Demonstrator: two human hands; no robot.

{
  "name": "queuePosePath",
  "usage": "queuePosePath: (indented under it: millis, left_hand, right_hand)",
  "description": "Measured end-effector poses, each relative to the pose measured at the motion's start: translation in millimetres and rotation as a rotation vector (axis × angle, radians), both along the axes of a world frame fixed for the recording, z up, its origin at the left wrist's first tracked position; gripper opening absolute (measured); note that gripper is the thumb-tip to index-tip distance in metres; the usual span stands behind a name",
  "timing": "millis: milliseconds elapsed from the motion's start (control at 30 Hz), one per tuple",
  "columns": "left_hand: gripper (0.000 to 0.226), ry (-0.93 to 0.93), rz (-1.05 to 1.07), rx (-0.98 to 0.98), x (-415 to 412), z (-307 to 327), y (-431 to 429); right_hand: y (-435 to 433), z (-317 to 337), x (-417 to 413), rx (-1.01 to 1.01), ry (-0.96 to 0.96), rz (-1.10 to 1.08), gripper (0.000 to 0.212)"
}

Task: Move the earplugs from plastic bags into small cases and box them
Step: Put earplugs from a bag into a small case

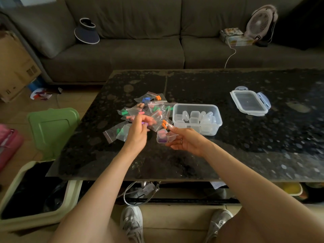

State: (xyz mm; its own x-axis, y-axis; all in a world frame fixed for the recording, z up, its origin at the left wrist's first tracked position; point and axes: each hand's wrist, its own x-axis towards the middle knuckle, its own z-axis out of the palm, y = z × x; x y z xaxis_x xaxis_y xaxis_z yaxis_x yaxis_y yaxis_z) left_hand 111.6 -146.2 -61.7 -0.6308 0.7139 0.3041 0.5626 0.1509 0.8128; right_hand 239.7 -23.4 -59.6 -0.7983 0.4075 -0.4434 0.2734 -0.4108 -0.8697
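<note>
Sneakers (131, 223) show beneath the black table (245, 137). Just left of the clear box (196, 104) of empty cases, the right hand (185, 142) cradles a small open case (162, 136), fingers curled under it, with purple showing inside. Further left, the left hand (137, 132) pinches a purple earplug (143, 123) at the near edge of the bagged earplugs (149, 109). Right of the box and beyond it lies the lid (249, 102).
</note>
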Motion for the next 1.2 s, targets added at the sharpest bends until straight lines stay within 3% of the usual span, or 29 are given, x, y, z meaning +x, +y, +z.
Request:
queuePosePath:
  millis: [133, 200, 467, 633, 733, 867, 1033, 1200]
  left_hand:
    - [0.01, -0.193, -0.02, 0.168, -5.1, 2.1, -3.7]
    - [0.007, -0.176, -0.004, 0.185, -2.5, 3.1, -3.6]
    - [0.012, 0.004, -0.055, 0.035, 7.1, -14.1, 8.1]
    - [0.011, -0.135, -0.061, -0.027, 6.3, -18.5, 9.6]
    - [0.008, -0.112, -0.07, -0.057, 7.2, -17.9, 9.4]
    - [0.01, -0.186, -0.119, -0.07, 8.6, -13.4, 8.5]
    - [0.034, -0.21, -0.242, -0.162, 5.9, -8.8, 4.7]
    - [0.028, -0.153, -0.233, -0.172, 5.8, -8.9, 4.8]
  right_hand:
    - [-0.6, 0.7, 1.0, -0.009, 0.01, 0.012, 0.032]
    - [-0.5, 0.3, 0.6, -0.032, 0.025, 0.011, 0.029]
    - [-1.8, 0.0, -0.4, -0.067, 0.092, 0.046, 0.031]
    - [0.3, 1.3, 0.9, -0.068, 0.099, 0.047, 0.027]
    - [0.9, 1.6, 1.0, -0.066, 0.091, 0.042, 0.029]
    - [1.1, 1.8, 0.9, -0.069, 0.115, 0.021, 0.039]
    - [-0.3, 1.0, 0.5, 0.037, 0.064, 0.001, 0.058]
    - [1.2, -0.4, 1.2, 0.069, 0.14, -0.048, 0.03]
